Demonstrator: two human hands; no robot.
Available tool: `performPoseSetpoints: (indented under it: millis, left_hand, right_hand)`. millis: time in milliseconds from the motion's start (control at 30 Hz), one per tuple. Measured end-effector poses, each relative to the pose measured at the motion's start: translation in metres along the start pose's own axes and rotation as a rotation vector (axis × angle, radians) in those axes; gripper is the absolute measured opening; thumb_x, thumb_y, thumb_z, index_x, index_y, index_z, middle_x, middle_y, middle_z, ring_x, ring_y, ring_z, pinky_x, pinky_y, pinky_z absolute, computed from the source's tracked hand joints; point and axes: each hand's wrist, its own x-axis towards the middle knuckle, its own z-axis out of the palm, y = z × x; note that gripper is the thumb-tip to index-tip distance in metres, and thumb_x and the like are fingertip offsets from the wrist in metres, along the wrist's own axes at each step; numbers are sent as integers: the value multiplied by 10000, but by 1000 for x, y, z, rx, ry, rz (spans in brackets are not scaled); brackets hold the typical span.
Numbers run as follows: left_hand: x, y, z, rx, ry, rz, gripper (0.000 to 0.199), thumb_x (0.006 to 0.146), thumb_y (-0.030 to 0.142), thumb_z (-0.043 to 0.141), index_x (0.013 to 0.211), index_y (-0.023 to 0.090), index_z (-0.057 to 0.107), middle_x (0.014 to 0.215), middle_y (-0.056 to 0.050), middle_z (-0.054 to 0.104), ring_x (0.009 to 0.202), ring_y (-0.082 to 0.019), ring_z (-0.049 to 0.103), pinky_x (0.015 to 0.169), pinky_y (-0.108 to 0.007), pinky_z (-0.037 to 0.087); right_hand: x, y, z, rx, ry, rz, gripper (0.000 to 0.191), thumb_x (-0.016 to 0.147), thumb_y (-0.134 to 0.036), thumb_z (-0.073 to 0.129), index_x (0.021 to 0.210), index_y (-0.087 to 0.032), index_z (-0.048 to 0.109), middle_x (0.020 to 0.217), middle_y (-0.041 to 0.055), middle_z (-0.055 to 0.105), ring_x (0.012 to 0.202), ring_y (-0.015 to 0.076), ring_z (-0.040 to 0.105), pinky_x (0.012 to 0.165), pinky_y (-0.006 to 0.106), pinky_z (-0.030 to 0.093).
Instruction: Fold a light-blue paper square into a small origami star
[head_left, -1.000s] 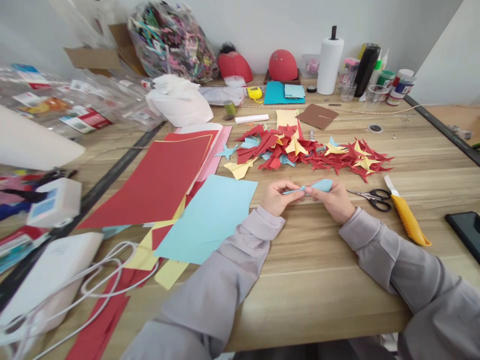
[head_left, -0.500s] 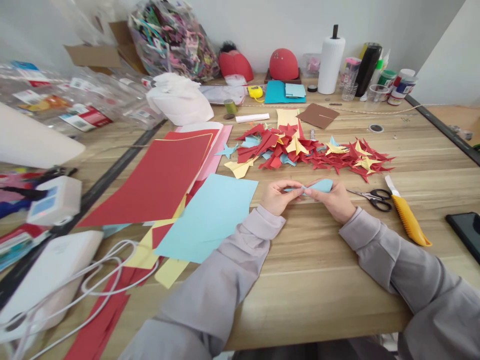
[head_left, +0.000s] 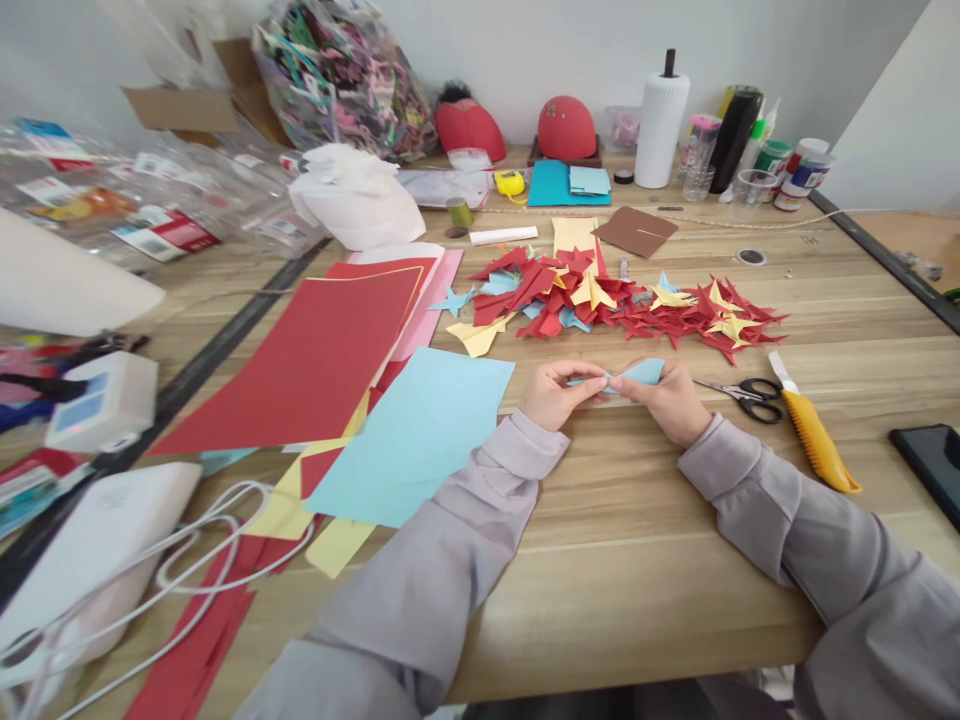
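Over the table, ahead of its front edge, folded blue paper is pinched by L hand & R hand, fingers closed, thumbs close tog. Vs 0.5 s ago: grip & pos. basically unchanged; view shifted a touch. Far side is bounded by paper pile, just beyond fingers. R side is tight: scissors just beside R hand, then yellow-handled tool. L side is taken by lt-blue sheet, near L wrist. Most room: bare wood btwn forearms, down to front edge.
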Motion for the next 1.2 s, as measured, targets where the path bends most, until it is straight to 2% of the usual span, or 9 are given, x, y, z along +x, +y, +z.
performPoseSetpoints:
  millis: [233, 400, 733, 967, 1200]
  left_hand:
    - [-1, 3, 1, -3, -7, 20, 280, 554, 384, 811, 671, 152, 707, 684, -22, 677, 597, -135, 616, 555, -273, 568]
    - [-1, 4, 1, -1, -3, 22, 245, 560, 357, 804, 659, 157, 703, 682, -13, 660, 593, -125, 597, 542, -261, 556]
    - [0, 3, 0, 10, -36, 105, 192, 609, 318, 782, 653, 148, 704, 693, -4, 612, 590, -101, 573, 533, -221, 543]
    - [2, -2, -2, 7, -26, 102, 173, 609, 305, 775, 650, 152, 706, 674, -5, 628, 582, -107, 575, 525, -222, 539]
    - [1, 1, -2, 22, -25, 66, 203, 599, 331, 781, 648, 153, 698, 646, -5, 641, 567, -114, 582, 526, -228, 527]
  right_hand:
    - [0, -1, 0, 12, -23, 11, 343, 506, -448, 844, 666, -171, 718, 682, 28, 696, 623, 140, 575, 612, 278, 481]
    - [0, -1, 1, 8, -16, 16, 332, 496, -434, 850, 668, -179, 728, 676, 27, 700, 624, 145, 577, 607, 280, 480]
    - [1, 2, -1, 0, -7, -17, 298, 543, -414, 833, 635, -156, 716, 570, -16, 618, 531, 83, 457, 504, 230, 376]
    - [1, 1, 0, 41, -2, 54, 321, 472, -369, 866, 676, -158, 735, 669, 14, 694, 605, 117, 550, 596, 251, 457]
    - [1, 4, -1, -15, 10, 50, 321, 489, -365, 860, 700, -156, 739, 677, 23, 705, 593, 125, 569, 590, 255, 468]
